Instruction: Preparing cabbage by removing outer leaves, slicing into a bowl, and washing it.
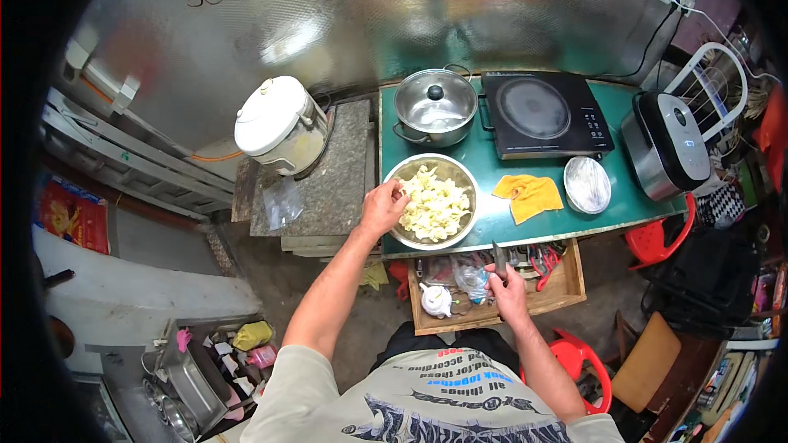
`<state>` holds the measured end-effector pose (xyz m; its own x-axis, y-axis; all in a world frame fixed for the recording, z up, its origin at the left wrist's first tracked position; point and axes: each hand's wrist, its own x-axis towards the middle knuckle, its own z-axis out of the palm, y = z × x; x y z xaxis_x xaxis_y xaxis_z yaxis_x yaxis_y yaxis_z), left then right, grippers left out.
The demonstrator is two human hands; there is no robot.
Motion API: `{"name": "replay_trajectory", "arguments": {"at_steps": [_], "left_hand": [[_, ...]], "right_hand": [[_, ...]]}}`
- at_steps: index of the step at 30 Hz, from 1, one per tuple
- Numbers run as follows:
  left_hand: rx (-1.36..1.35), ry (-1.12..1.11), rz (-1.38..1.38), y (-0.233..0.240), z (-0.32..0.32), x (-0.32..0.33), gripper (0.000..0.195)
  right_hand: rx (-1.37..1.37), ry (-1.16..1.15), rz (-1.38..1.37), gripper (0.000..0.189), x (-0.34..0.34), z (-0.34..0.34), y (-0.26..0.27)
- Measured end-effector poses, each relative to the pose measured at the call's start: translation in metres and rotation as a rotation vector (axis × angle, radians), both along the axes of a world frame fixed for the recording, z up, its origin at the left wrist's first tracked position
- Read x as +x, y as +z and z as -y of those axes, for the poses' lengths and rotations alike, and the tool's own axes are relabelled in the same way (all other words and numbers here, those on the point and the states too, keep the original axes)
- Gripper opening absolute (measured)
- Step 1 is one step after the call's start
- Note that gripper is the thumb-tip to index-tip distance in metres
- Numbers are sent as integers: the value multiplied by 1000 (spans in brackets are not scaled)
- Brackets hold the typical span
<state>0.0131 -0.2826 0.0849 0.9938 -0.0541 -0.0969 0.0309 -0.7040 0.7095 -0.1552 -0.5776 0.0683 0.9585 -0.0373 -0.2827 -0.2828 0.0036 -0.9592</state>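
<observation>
A steel bowl (pixel 473 221) on the green tabletop holds a heap of pale, chopped vegetable pieces (pixel 434 203), which look like cauliflower. My left hand (pixel 385 206) is at the bowl's left side, its curled fingers touching the pieces. Whether a piece is pinched between them cannot be made out. In my right hand (pixel 510 295) is a knife (pixel 499 258), its dark blade pointing up toward the table's front edge. This hand is above an open wooden drawer (pixel 575 271) containing a small white teapot (pixel 436 300), plastic bags and red-handled tools (pixel 543 267).
Behind the bowl stands a lidded pot (pixel 436 111), beside a black electric cooktop (pixel 535 107). An orange cloth (pixel 528 197), a covered oval container (pixel 586 184) and a kitchen appliance (pixel 665 141) are farther right. A white-lidded cooker (pixel 280 123) occupies the stone counter (pixel 341 166) at left.
</observation>
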Motion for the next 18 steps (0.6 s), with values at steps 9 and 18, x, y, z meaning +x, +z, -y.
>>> {"name": "replay_trajectory", "arguments": {"at_steps": [9,18], "left_hand": [[-115,439,-120,-35,-10,-41,39],[-788,539,-448,-50,14,-68,37]], "right_hand": [[30,-1,-55,15,1,4,-7],[-73,66,-2,15,21,8,4]]}}
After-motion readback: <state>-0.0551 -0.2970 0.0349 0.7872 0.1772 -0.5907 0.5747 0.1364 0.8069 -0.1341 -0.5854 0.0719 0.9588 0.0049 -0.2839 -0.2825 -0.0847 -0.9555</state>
